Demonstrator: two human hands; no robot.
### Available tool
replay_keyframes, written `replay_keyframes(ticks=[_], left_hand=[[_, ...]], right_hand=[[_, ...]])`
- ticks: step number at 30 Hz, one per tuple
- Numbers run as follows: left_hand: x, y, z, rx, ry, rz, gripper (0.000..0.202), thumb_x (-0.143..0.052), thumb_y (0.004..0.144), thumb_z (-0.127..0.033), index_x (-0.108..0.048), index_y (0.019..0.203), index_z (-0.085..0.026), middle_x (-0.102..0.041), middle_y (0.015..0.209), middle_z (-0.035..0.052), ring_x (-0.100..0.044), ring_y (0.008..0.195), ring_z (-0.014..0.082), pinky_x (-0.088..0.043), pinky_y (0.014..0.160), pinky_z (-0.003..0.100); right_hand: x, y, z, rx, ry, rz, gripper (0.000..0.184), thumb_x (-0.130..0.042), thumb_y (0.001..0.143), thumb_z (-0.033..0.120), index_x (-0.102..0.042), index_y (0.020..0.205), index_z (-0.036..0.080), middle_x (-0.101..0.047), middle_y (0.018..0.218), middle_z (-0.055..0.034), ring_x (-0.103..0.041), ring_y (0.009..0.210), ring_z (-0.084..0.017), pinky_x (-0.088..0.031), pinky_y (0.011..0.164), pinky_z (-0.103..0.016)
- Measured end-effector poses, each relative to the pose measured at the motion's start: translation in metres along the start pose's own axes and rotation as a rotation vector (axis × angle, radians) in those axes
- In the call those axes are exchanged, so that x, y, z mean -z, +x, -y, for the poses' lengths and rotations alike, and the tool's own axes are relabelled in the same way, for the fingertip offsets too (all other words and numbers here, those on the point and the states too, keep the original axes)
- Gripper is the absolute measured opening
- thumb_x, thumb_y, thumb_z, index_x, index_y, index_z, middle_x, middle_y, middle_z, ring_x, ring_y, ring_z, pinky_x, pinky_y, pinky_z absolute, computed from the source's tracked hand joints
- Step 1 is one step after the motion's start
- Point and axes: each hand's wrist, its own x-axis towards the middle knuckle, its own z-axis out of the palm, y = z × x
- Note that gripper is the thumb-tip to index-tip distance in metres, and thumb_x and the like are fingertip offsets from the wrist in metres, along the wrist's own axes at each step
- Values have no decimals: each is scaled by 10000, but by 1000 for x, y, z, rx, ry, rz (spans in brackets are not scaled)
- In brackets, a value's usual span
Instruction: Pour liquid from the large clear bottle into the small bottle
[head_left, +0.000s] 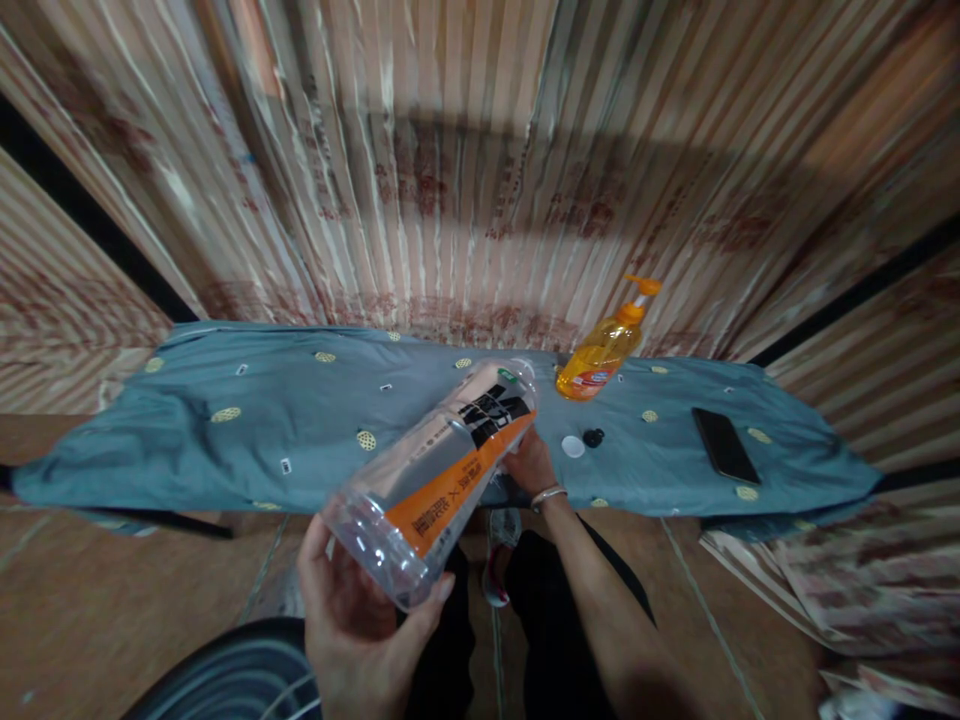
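Observation:
I hold a clear plastic bottle (439,470) with an orange and black label, tilted with its base toward me. My left hand (360,625) grips the base end, fingers wrapped round it. My right hand (529,465), a bracelet on the wrist, is closed on the bottle's neck end, its fingers partly hidden behind the bottle. Just beyond the right hand, a white cap (572,447) and a small black cap (593,437) lie on the blue-grey cloth (262,430).
An orange pump bottle of liquid (606,350) stands at the back of the cloth-covered bench. A black phone (724,445) lies to the right. A striped patterned wall rises behind. A dark round basin rim (225,675) is at my lower left.

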Motion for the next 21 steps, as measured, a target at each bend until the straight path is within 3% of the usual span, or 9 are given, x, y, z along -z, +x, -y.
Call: replay_keyframes(ticks=[6,13,21], left_hand=[[2,1,3,3,-15,0,907,-985,543,-216,-599,1364,-243,-715,1274,96,-752,1064,263,-651,827,312],[2,0,3,7,31,-8,953,-993,537,-279,-586,1398,-247,-705,1303,119,-746,1095,310,-665,803,340],[-1,-2,2,32,12,-30,868,-938,596,-235,-601,1394,-286,-731,1275,102,-769,1047,272,-664,806,317]], right_hand=[[2,0,4,-71,63,48,509,-746,755,279,-560,1219,180,-771,1154,-142,-760,1059,-314,-612,941,-413],[3,-1,3,-52,98,45,493,-722,743,235,-553,1203,181,-778,1114,-151,-766,1013,-320,-613,904,-437],[-4,0,-3,-10,22,8,444,-696,768,238,-570,1189,174,-773,1104,-170,-762,1034,-327,-616,895,-444]])
